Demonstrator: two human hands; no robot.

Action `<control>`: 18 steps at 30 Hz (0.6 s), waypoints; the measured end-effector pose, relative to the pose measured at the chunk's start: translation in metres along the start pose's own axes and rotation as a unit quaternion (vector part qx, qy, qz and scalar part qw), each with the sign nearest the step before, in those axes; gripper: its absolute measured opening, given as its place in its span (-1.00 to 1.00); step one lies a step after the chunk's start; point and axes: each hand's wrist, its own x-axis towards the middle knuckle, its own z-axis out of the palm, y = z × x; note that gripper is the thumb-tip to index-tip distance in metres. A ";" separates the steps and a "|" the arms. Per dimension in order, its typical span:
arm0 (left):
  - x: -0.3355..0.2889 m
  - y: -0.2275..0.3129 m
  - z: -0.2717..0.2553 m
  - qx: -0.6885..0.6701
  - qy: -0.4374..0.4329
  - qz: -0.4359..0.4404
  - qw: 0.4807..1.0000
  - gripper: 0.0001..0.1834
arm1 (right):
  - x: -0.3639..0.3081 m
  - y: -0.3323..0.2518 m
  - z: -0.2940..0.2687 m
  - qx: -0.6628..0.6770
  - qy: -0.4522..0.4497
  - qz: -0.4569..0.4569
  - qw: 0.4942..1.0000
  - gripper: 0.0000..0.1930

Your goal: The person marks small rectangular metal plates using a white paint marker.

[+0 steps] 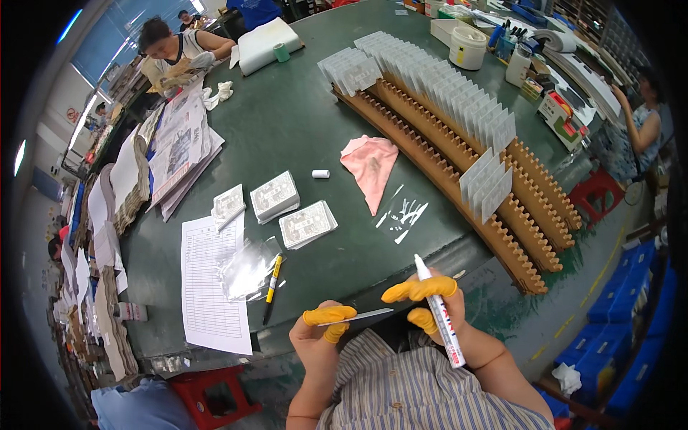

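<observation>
My left hand [319, 337], with yellow finger cots on thumb and finger, pinches a thin flat card [371, 314], seen nearly edge-on. In my right hand [459, 307], also wearing yellow finger cots, is an uncapped white paint marker [446, 334], its tip pointing up and away from me. The marker is apart from the card. Beyond my hands lie stacks of printed grey-white cards [275, 195] and a small white cap [320, 173]. White paint strokes [408, 215] mark the green tabletop [301, 107] near a stained pink cloth [369, 168].
Notched brown racks [502, 229] on the right hold rows of upright translucent cards [437, 75]. To the left are a printed form [208, 287], clear plastic film [247, 269] and a yellow-black pen [272, 287]. Other people sit across the table and at the right.
</observation>
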 end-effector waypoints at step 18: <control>0.001 0.005 0.017 0.353 -0.179 0.039 0.917 -0.75 | -0.001 -0.013 0.001 -0.090 -0.006 0.015 0.996 -0.80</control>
